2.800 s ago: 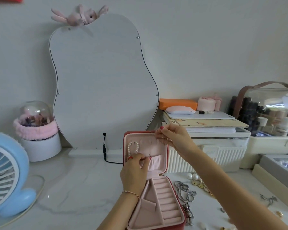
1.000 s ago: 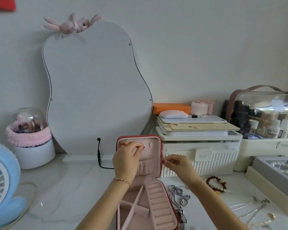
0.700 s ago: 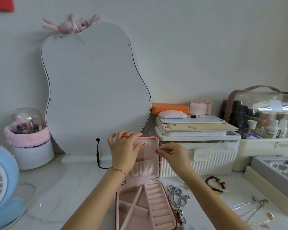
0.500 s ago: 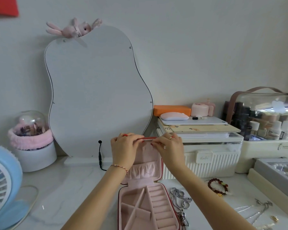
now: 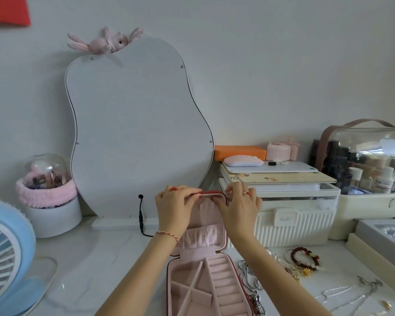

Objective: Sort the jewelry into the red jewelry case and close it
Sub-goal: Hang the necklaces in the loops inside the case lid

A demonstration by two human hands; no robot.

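Red piping is seen along the top edge of the raised lid of the red jewelry case [image 5: 211, 226], which is gripped at its left corner by the curled fingers of the left hand [image 5: 174, 209] and at its right corner by the right hand [image 5: 238, 207]. Below the fingers, the pink tray lies open on the bench [image 5: 96, 258]. Right of them, a silver chain [image 5: 249, 277] and a beaded bracelet [image 5: 304, 258] lie loose.
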